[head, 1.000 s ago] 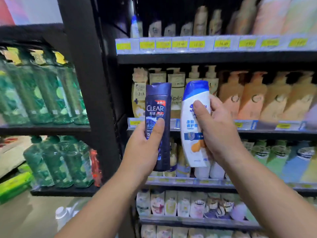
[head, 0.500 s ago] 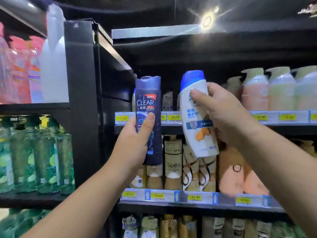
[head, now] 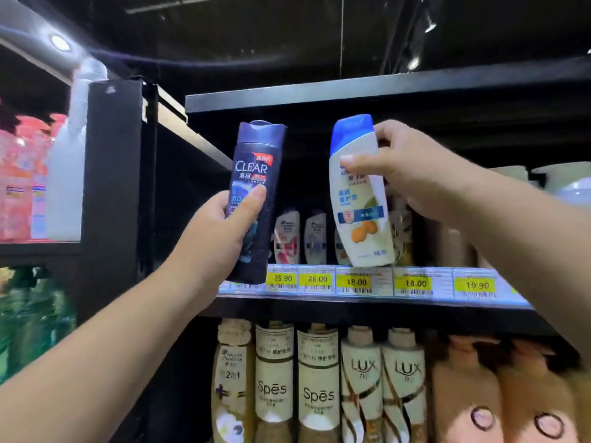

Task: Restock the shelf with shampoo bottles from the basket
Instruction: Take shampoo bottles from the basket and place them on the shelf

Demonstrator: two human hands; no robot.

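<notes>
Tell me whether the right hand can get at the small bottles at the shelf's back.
Probably not as is: the right hand is full, gripping the white bottle, which hangs tilted between it and the small bottles. The space above them looks free.

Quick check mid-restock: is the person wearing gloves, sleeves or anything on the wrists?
No. The left hand and right hand are bare, without gloves or visible rings. Left forearm and right forearm are uncovered to the frame edge: no sleeves, watch or bands in view.

Left hand (head: 220, 238) and right hand (head: 412, 174) both bare. Forearms behind them bare too, right back to frame edge. Thumbnails short, plain.
</notes>
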